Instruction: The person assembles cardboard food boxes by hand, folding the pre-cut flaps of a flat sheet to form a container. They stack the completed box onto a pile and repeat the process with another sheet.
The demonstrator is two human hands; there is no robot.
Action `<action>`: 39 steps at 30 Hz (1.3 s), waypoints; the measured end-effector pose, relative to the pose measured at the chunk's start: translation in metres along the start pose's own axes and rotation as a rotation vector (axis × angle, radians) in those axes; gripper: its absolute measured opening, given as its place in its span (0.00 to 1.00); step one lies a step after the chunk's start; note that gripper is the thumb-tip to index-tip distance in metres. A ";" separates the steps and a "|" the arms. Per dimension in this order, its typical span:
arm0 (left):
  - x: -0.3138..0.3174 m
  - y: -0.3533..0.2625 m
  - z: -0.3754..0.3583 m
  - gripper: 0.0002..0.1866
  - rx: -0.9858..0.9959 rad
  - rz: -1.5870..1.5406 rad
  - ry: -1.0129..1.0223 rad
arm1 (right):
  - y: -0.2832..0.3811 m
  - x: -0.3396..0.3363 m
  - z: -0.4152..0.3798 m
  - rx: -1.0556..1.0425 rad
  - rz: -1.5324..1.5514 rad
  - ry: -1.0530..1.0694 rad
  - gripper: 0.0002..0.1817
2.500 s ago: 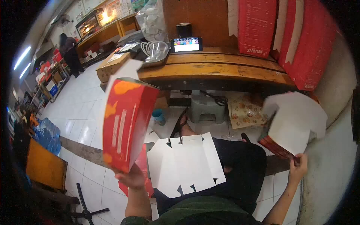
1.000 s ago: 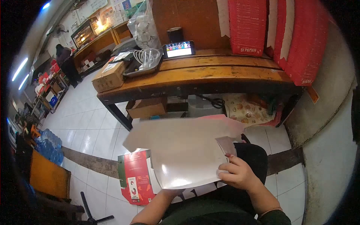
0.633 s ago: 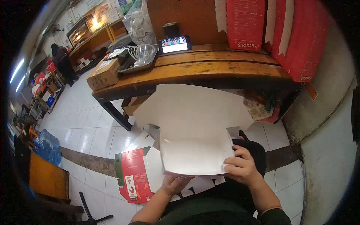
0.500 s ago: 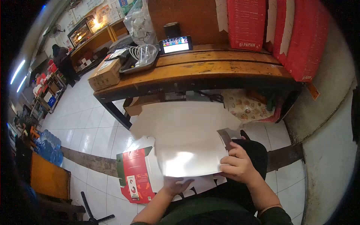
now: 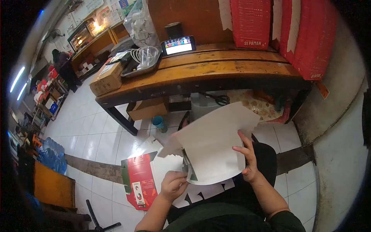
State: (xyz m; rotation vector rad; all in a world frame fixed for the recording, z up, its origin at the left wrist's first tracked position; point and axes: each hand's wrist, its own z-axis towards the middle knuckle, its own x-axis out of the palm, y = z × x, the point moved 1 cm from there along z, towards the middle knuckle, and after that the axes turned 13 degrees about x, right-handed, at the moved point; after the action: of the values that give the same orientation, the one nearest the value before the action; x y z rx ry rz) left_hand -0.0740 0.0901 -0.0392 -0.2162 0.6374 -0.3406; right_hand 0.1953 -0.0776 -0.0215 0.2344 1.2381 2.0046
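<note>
A white cardboard box blank [image 5: 220,143], its plain inner side facing me, is curved and tilted above my lap. My left hand [image 5: 174,186] is closed on its lower left edge, where a folded flap shows some green. At the blank's right edge, my right hand [image 5: 249,160] has its fingers spread and touching the board. Under the held blank lie other flat box blanks, one with a red and green printed panel [image 5: 142,181] to the left. White cut tabs [image 5: 205,193] of a blank show across my lap.
Ahead stands a wooden bench [image 5: 216,69] bearing a propped phone [image 5: 178,45], a dark tray [image 5: 143,65], a cardboard carton [image 5: 106,81] and red boxes [image 5: 251,23]. Below it are a blue cup [image 5: 158,122] and an open carton [image 5: 148,108]. A wall [image 5: 340,154] bounds the right.
The blank has tilted and curved, its left side folding up. My left hand has come from beneath it to its left edge. My right hand's fingers have spread and moved slightly up.
</note>
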 end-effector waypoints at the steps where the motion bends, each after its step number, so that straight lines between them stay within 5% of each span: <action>1: -0.006 -0.004 0.012 0.10 0.029 0.019 0.056 | 0.002 0.001 0.001 -0.037 -0.036 -0.003 0.43; 5: -0.018 0.005 0.018 0.15 -0.030 -0.103 0.146 | 0.000 0.004 -0.003 -0.032 0.007 -0.010 0.41; 8: 0.020 0.014 0.009 0.26 -0.540 -0.549 -0.344 | 0.001 0.002 -0.006 -0.027 0.019 -0.019 0.39; 9: 0.021 0.018 0.015 0.33 -0.545 -0.499 -0.254 | 0.001 0.002 -0.008 -0.020 0.024 -0.021 0.38; 12: 0.016 0.023 0.034 0.31 -0.545 -0.337 -0.012 | 0.004 0.002 -0.008 -0.011 0.038 -0.045 0.36; 17: 0.034 0.038 0.030 0.17 -0.555 -0.307 -0.293 | 0.002 0.003 -0.013 -0.033 0.048 -0.078 0.33; 20: 0.038 0.053 0.015 0.12 -0.592 -0.042 -0.195 | 0.002 0.003 -0.017 -0.032 0.041 -0.097 0.31; 26: 0.039 0.026 0.040 0.11 -0.657 -0.449 -0.501 | 0.000 0.003 -0.018 -0.026 0.037 -0.117 0.31; 35: 0.051 0.024 0.046 0.13 -0.923 -0.707 -0.635 | 0.007 -0.007 -0.017 -0.003 0.018 -0.028 0.28; 39: 0.064 0.003 0.031 0.25 -0.491 -0.682 -0.598 | 0.011 -0.017 -0.019 0.018 -0.036 0.038 0.28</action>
State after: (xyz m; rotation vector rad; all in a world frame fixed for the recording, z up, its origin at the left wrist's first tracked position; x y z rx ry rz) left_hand -0.0060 0.0714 -0.0504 -0.9776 0.0204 -0.7339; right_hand 0.1919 -0.1044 -0.0183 0.1827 1.2755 1.9758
